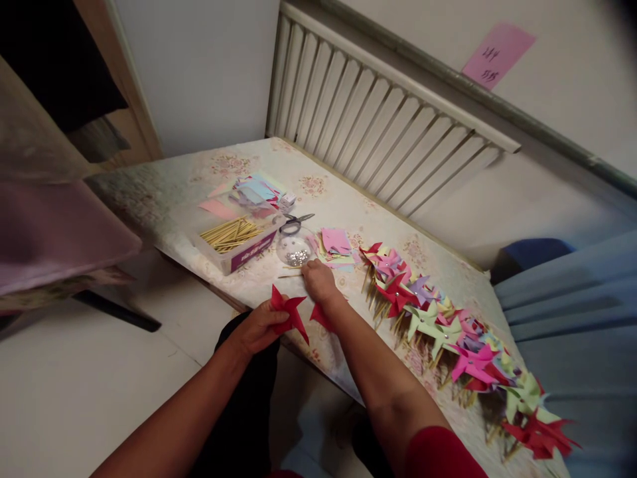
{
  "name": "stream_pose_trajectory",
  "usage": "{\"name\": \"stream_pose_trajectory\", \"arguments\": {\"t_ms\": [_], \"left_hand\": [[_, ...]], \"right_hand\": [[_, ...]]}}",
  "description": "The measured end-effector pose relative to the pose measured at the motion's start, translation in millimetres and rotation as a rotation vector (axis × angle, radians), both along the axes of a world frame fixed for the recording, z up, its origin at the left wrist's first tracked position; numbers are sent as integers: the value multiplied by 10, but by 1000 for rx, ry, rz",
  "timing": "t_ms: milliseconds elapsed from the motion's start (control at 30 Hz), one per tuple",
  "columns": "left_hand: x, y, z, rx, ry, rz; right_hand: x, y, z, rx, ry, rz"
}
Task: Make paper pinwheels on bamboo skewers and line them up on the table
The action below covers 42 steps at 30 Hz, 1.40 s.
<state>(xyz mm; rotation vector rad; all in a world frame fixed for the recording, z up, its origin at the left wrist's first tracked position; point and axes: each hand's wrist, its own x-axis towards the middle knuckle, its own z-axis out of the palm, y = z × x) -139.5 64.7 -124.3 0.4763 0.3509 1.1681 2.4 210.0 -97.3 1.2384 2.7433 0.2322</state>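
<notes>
Left hand (pixel 256 328) pinches a red pinwheel (pixel 288 312); right hand (pixel 318 279), grip closed, seems to take a pin by the dish (pixel 294 249), next needing a stick (pixel 289 275).

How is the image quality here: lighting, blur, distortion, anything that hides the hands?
Head view: dim, warm light, with the table lit unevenly and darker toward the left. Strong wide-angle bending curves the radiator and the corners vignette. The fabric at far left is smeared and soft. The left hand on the red pinwheel and the right hand by the clear bowl read clearly, without glare.
</notes>
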Motion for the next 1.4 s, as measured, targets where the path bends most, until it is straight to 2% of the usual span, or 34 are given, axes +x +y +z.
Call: {"name": "stream_pose_trajectory", "arguments": {"t_ms": [200,433,633,800,933,1100,1267,1400], "left_hand": [[-1,4,-89,-34,10,35],[5,-1,24,-13,19,35],[12,14,16,1,9,12],[26,22,23,-19,27,25],[31,34,17,-19,34,28],[9,60,-54,-18,40,49],[-2,70,-51,-62,64,66],[-4,75,-25,-63,80,67]], "right_hand": [[8,-59,65,11,34,-6],[108,-158,173,-13,174,-86],[218,-294,234,-56,481,-181],[368,-526,240,-128,767,-251],[563,-812,191,-168,980,-356],[888,-1194,68,-182,1118,-487],[1249,-1486,-95,-160,1149,-611],[1522,-1652,-223,-60,1070,-651]]}}
